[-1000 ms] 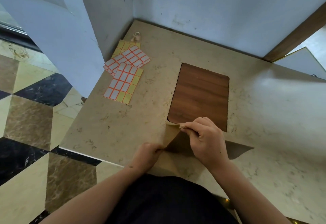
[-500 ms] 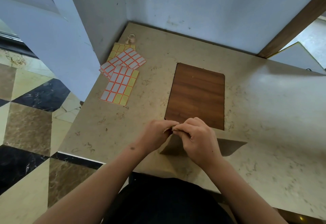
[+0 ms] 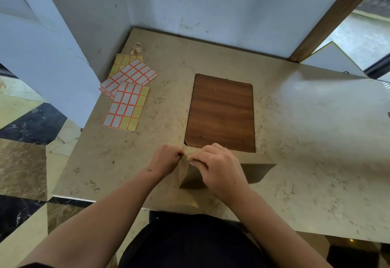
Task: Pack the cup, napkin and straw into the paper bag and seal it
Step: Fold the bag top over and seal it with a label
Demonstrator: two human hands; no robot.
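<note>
Head view shows both hands meeting over the top edge of a brown paper bag (image 3: 191,176) that stands near the front edge of the marble counter (image 3: 306,141), just in front of a wooden inset panel (image 3: 221,113). The left hand (image 3: 165,159) pinches the bag's top between fingertips and thumb — closed tight on the paper — while the right hand (image 3: 219,168) curls over the same fold, also gripping it. Sheets of label stickers (image 3: 126,96) lie well apart at the far left, with a small tape roll (image 3: 137,46) behind them.
</note>
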